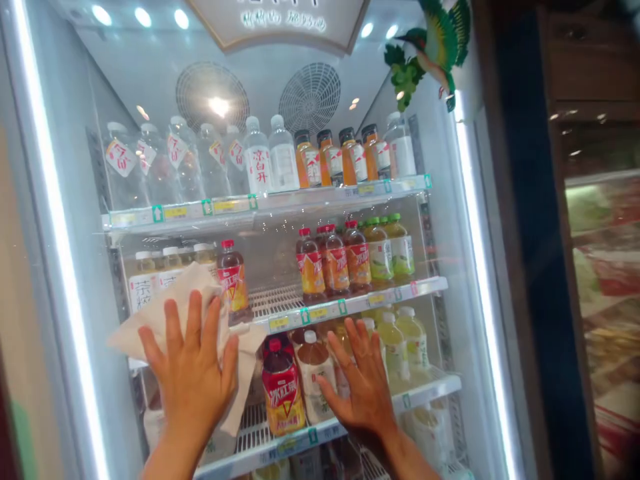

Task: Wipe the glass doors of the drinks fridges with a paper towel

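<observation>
My left hand (193, 377) lies flat with fingers spread, pressing a white cloth (165, 313) against the glass door (450, 253) of a drinks fridge. My right hand (365, 383) is also open and flat on the glass, a little lower and to the right, holding nothing. Behind the glass stand rows of bottles: a red-capped tea bottle (281, 387) between my hands, orange and green drinks (350, 257) on the middle shelf, clear water bottles (260, 160) on the top shelf.
Lit strips run down both door edges (483, 280). A green bird decoration (435, 47) hangs at the upper right of the fridge. A dark wooden frame (525, 233) and another display case (605, 280) stand to the right.
</observation>
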The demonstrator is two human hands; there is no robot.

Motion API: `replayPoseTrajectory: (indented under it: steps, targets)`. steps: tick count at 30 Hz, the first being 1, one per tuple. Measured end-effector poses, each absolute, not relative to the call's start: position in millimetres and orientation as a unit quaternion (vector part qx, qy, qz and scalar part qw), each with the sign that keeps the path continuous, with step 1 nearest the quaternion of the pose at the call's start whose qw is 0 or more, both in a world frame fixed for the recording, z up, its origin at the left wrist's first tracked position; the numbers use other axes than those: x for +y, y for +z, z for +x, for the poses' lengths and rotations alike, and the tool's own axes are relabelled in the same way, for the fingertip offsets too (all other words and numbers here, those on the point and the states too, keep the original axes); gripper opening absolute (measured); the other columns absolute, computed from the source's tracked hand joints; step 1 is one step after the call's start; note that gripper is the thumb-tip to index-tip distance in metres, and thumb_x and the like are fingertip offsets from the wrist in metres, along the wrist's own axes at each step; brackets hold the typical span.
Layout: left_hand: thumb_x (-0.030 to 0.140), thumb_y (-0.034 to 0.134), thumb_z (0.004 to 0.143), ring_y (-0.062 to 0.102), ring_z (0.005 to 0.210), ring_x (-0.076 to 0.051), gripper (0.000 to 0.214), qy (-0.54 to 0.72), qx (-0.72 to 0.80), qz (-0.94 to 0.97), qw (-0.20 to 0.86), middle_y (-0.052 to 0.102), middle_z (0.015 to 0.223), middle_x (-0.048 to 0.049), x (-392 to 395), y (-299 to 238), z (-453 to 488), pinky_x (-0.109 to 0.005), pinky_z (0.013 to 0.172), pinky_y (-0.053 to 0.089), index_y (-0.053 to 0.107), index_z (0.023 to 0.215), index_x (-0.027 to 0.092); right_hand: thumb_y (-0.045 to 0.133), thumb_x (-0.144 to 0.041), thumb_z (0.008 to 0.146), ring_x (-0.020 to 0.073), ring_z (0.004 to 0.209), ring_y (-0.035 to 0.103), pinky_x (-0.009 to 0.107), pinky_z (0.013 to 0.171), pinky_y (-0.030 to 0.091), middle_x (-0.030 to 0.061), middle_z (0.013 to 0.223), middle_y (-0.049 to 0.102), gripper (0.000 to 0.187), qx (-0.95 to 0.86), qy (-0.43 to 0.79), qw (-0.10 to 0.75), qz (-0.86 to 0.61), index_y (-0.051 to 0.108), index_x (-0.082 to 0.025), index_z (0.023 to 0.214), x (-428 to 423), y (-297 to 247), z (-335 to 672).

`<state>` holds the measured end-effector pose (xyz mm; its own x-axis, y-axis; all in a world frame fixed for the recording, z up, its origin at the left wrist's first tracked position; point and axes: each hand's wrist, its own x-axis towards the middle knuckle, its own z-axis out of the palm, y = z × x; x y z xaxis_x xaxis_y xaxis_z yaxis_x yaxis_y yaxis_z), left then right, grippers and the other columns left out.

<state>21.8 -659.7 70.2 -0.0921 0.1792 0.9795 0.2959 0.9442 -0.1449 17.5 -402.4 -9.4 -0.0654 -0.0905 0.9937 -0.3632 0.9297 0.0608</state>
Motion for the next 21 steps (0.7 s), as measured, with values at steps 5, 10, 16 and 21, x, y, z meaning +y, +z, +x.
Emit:
replayPoseTrajectory:
  steps: [5, 10, 16, 21]
  targets:
    - [0.054, 0.046, 0.097, 0.001, 0.160, -0.024, 0.075, 0.045, -0.714, -0.278, 0.641, 0.009, 0.171, 0.0054, -616, 55, 21, -0.057, 0.130, -0.007, 0.015, 0.161, 0.032, 0.061, -0.028, 0.093, 0.0324, 0.157, 0.020, 0.058, 0.128, 0.018, 0.0104, 0.170, 0.022, 0.073, -0.721, 0.062, 0.669, 0.170, 0.033, -0.021, 0.160, -371, 7, 18]
    - [0.045, 0.046, 0.098, 0.008, 0.159, -0.028, 0.071, 0.036, -0.708, -0.248, 0.660, 0.021, 0.169, 0.0023, -572, 107, 12, -0.063, 0.128, -0.004, 0.016, 0.161, 0.034, 0.065, -0.038, 0.092, 0.0342, 0.157, 0.019, 0.062, 0.126, 0.022, 0.0086, 0.171, 0.021, 0.074, -0.704, 0.040, 0.681, 0.197, 0.034, -0.026, 0.159, -309, 60, 12]
    - [0.054, 0.046, 0.095, 0.007, 0.159, -0.030, 0.078, 0.090, -0.686, -0.295, 0.659, 0.024, 0.169, -0.0002, -512, 112, 11, -0.063, 0.129, -0.003, 0.015, 0.162, 0.027, 0.062, -0.032, 0.094, 0.0344, 0.157, 0.020, 0.063, 0.125, 0.027, 0.0090, 0.169, 0.026, 0.071, -0.713, 0.046, 0.678, 0.172, 0.034, -0.024, 0.159, -247, 72, 18]
    - [0.051, 0.047, 0.097, 0.008, 0.159, -0.028, 0.070, 0.087, -0.683, -0.289, 0.666, 0.029, 0.167, -0.0006, -452, 161, 4, -0.062, 0.128, -0.004, 0.024, 0.160, 0.032, 0.063, -0.038, 0.095, 0.0319, 0.158, 0.019, 0.063, 0.125, 0.028, 0.0079, 0.170, 0.023, 0.072, -0.707, 0.014, 0.675, 0.209, 0.033, -0.028, 0.159, -189, 103, 14]
